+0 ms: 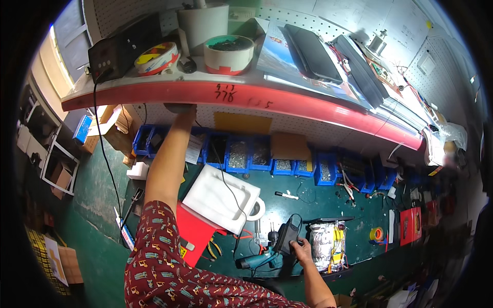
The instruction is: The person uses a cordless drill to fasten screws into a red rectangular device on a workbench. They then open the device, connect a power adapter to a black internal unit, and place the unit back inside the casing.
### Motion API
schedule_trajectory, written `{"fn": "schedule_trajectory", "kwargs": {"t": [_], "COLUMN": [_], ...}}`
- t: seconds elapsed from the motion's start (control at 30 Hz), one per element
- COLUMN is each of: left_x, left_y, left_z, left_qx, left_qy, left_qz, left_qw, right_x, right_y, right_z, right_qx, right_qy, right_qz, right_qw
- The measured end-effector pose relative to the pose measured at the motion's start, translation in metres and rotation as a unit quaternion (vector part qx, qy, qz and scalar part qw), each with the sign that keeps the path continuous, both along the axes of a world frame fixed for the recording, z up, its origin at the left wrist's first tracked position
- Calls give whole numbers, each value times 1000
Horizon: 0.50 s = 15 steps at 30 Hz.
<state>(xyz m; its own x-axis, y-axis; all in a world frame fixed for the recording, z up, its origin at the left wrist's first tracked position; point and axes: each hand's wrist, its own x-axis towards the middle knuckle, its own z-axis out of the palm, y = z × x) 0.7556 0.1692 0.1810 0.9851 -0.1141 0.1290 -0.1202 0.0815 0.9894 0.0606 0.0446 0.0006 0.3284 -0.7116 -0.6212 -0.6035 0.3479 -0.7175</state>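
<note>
My left arm reaches up beneath the red-edged shelf (169, 96). Only the base of my left hand (188, 114) shows by a dark rounded thing (177, 108) under the shelf; its fingers are hidden. Low over the bench, my right hand (301, 249) grips a black rectangular box (288, 236) with a black cord looping from its top. Just left of that box lies a teal cordless drill (251, 262) with a black chuck beside it. A silver-wrapped pack (323, 246) with yellow parts and wires sits right of my right hand.
White foam tray (210, 197) rests over a red case (192, 231), with pliers (214, 249) alongside. Blue bins (238, 167) of small parts line the back. A marker (286, 195) and orange tape roll (377, 234) lie on the green bench. A black cable hangs at left.
</note>
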Motion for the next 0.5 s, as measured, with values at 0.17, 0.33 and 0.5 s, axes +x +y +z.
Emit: {"fn": "schedule_trajectory", "kwargs": {"t": [0.17,0.33,0.5], "left_x": [7,31,13], "left_y": [-16,-6,3], "left_z": [-2,-16,3], "left_qx": [45,102,255], "left_qy": [-7,13,-74], "left_qz": [-31,-76,-20], "left_qw": [998,992,964], "right_x": [-24,-36,-62], "right_y": [11,34,68], "right_z": [-26,-1,110], "right_qx": [-148,-230,-69], "right_qy": [-13,-40,-184], "right_qz": [-123,-94,-146], "right_qw": [981,968,970]}}
